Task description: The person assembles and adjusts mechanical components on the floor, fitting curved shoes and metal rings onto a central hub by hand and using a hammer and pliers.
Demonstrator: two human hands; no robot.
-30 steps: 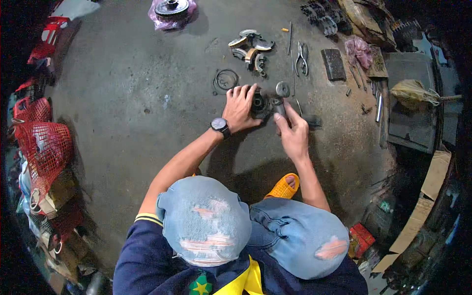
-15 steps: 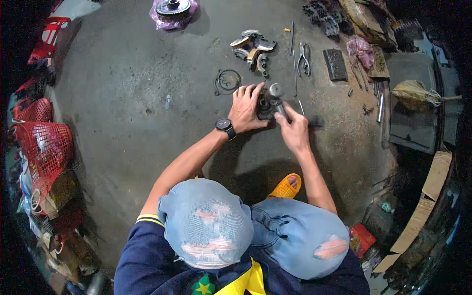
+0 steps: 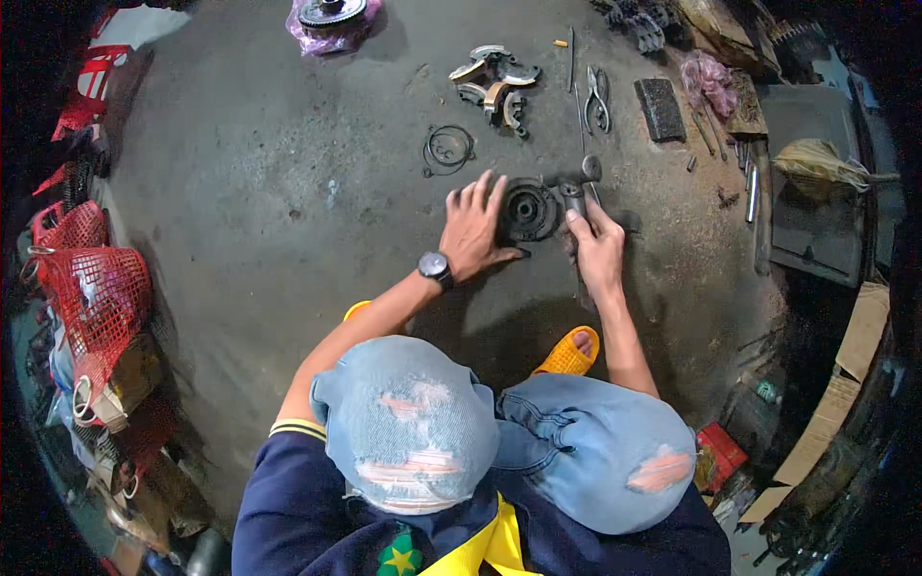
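My left hand [image 3: 469,230], with a dark watch at the wrist, braces the left side of a dark, round metal part [image 3: 528,209] on the floor, its fingers along the edge and thumb at the lower side. My right hand [image 3: 599,252] grips a hammer [image 3: 574,197] by its shaft, the head just over the part's upper right. Black rings [image 3: 448,149] lie above my left hand. Farther up are curved shoe pieces [image 3: 495,91], pliers [image 3: 597,101] and thin rods.
A toothed wheel [image 3: 331,12] sits on pink plastic at the top. A dark block [image 3: 659,110] and metal tubes [image 3: 752,192] lie right. Red mesh baskets [image 3: 101,307] line the left; a grey panel [image 3: 802,230] and cardboard [image 3: 845,355] line the right. My slippered foot [image 3: 567,353] is below my right hand.
My right hand and the hammer have swung rightward, uncovering more of the round part's face. The part and my left hand sit slightly right and lower; the whole view has shifted a little.
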